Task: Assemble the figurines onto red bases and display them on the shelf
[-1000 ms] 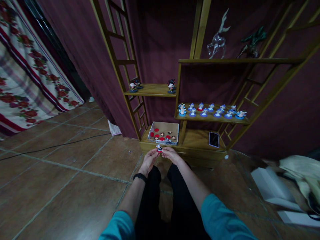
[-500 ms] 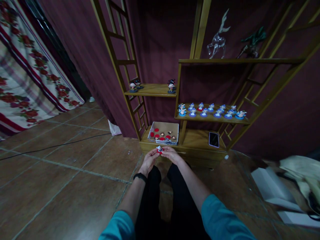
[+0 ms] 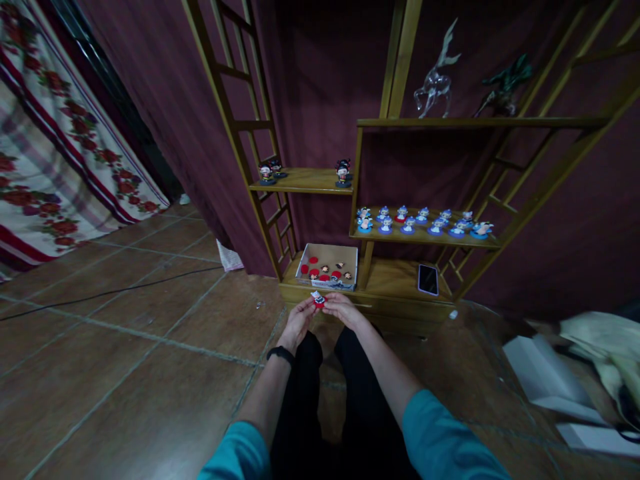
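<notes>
I have the left hand and right hand sharing a red-based figurine, fingers grasping it from both sides, near the frame's centre. Just beyond, my feed shows an open cardboard box holding red discs.

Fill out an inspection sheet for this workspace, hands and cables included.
Surface: brown wooden bottom shelf, a shallow open pale cardboard box on it.
Handled things: small white-and-dark figurine on a red base; the box holds red discs and small pieces.
Clutter: dark-screened rectangular phone on the shelf; white boxes on the floor at right.
Hands: left hand and right hand hold the figurine between them.
Cables: thin black cable on the brown tiled floor, left of the shelf.
Surroundings: maroon fabric curtain; red-flowered white cloth.
</notes>
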`<control>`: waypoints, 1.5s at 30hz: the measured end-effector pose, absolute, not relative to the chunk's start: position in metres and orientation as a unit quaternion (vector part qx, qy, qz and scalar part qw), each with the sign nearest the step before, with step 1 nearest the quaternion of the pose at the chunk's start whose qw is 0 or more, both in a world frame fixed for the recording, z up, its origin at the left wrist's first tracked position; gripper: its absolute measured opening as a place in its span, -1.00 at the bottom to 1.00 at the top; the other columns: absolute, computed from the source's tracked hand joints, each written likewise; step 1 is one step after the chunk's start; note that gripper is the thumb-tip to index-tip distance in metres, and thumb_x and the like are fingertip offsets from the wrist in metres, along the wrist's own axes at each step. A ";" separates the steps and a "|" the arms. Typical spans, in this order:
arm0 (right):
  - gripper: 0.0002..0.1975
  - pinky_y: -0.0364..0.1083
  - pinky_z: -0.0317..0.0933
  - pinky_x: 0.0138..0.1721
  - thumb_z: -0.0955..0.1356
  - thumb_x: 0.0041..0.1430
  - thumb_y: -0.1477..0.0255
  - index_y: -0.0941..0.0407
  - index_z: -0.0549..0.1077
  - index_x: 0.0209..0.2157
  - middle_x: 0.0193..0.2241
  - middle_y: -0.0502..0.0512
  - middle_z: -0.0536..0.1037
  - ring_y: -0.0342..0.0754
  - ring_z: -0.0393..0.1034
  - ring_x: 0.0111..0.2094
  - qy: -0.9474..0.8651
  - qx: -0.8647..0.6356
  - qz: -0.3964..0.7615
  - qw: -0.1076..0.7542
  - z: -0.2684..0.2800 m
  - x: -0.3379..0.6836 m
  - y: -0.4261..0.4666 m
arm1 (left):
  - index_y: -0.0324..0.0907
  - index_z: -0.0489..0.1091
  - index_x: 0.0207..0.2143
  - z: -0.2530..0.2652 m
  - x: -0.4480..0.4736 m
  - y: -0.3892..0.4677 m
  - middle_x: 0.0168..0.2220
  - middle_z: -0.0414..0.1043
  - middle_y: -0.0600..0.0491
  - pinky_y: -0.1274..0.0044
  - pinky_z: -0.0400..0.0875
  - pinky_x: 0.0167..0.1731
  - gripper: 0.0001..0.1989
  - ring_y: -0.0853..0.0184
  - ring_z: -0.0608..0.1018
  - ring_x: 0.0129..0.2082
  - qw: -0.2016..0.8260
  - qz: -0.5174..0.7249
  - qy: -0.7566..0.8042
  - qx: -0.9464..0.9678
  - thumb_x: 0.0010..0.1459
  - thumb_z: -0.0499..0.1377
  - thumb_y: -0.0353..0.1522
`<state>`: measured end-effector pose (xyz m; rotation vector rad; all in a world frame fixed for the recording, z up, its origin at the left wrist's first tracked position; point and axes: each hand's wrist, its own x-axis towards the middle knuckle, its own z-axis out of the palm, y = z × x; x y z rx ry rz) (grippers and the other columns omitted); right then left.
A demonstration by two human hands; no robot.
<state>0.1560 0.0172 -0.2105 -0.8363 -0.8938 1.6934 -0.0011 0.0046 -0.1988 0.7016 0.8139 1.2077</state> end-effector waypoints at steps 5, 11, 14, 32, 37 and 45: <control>-0.62 -0.02 0.24 -0.13 0.46 -0.24 0.47 0.14 0.39 -0.28 -0.30 0.08 0.50 -0.09 0.41 -0.27 -0.373 -0.346 0.701 0.500 -0.211 0.156 0.018 | -0.28 0.41 -0.21 -0.200 -0.001 0.005 -0.28 0.50 -0.07 0.50 0.30 -0.17 -0.59 0.36 0.51 -0.31 0.681 0.539 0.367 0.332 -0.23 0.31 -0.52; -0.59 0.01 0.20 -0.08 0.45 -0.23 0.46 0.12 0.42 -0.22 -0.22 0.11 0.49 -0.05 0.39 -0.19 -0.386 -0.335 0.711 0.482 -0.204 0.157 0.013 | -0.28 0.40 -0.21 -0.199 0.000 0.006 -0.26 0.49 -0.08 0.47 0.27 -0.14 -0.55 0.34 0.49 -0.26 0.662 0.546 0.357 0.369 -0.26 0.33 -0.48; -0.58 0.01 0.18 -0.07 0.45 -0.22 0.46 0.11 0.43 -0.20 -0.20 0.11 0.49 -0.04 0.38 -0.15 -0.402 -0.321 0.718 0.468 -0.199 0.157 0.009 | -0.27 0.40 -0.23 -0.198 0.001 0.005 -0.28 0.49 -0.06 0.47 0.27 -0.15 -0.56 0.35 0.49 -0.28 0.654 0.550 0.366 0.370 -0.27 0.34 -0.46; -0.56 -0.01 0.20 -0.09 0.45 -0.20 0.37 0.11 0.43 -0.18 -0.15 0.12 0.47 -0.02 0.36 -0.13 -0.434 -0.332 0.716 0.435 -0.202 0.154 0.012 | -0.28 0.41 -0.22 -0.198 0.005 0.004 -0.30 0.49 -0.06 0.46 0.26 -0.16 -0.51 0.32 0.49 -0.30 0.651 0.526 0.391 0.383 -0.32 0.36 -0.42; -0.59 -0.01 0.19 -0.09 0.44 -0.18 0.41 0.09 0.43 -0.18 -0.17 0.10 0.49 -0.03 0.36 -0.14 -0.434 -0.325 0.718 0.436 -0.200 0.154 0.010 | -0.28 0.41 -0.23 -0.200 0.005 0.004 -0.34 0.50 -0.03 0.46 0.29 -0.19 -0.51 0.36 0.50 -0.37 0.630 0.539 0.399 0.392 -0.34 0.36 -0.45; -0.57 -0.03 0.18 -0.08 0.44 -0.23 0.48 0.11 0.42 -0.20 -0.14 0.10 0.47 -0.04 0.35 -0.13 -0.434 -0.331 0.717 0.434 -0.191 0.153 0.003 | -0.27 0.39 -0.28 -0.199 0.008 0.000 -0.38 0.50 -0.02 0.42 0.36 -0.25 -0.50 0.33 0.51 -0.41 0.605 0.558 0.408 0.396 -0.40 0.38 -0.45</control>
